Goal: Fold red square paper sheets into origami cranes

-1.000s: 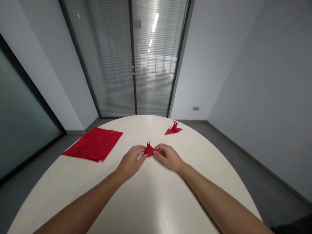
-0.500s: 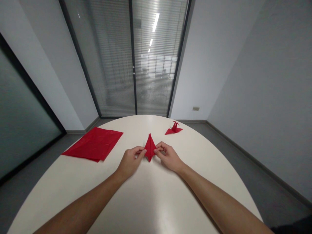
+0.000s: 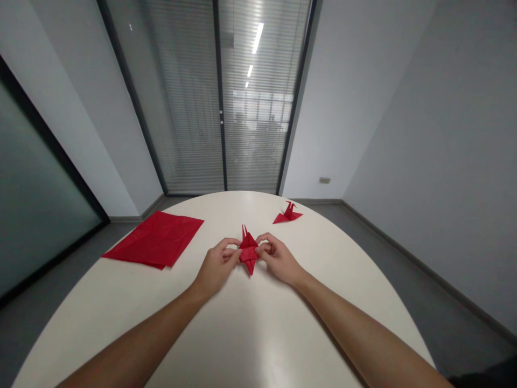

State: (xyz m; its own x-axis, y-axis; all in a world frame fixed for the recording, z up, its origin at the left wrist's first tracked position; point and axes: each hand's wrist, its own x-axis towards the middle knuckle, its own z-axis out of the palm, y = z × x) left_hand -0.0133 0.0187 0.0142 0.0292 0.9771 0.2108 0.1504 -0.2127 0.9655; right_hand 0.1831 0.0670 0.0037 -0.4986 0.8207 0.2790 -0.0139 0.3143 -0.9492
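Between my two hands is a red folded paper crane [image 3: 249,253], with two thin points standing up at its far side and a broad pointed flap toward me. My left hand [image 3: 219,263] pinches its left edge between thumb and fingers. On the opposite edge, my right hand [image 3: 279,260] grips the paper in the same way. The fingertips hide the crane's side corners. Farther back to the right, a second red paper crane [image 3: 289,214] rests on the table with its wings spread.
Red paper sheets [image 3: 157,240] lie in a loose stack at the left of the round white table [image 3: 226,334]. Beyond the table's far edge is a glass partition with blinds [image 3: 258,145]. Grey-white walls [image 3: 444,161] stand at the right.
The paper between my hands was a flat, kite-like shape; now its top flap is folded down toward me and two thin points stand apart. Both hands stay nearly in place.
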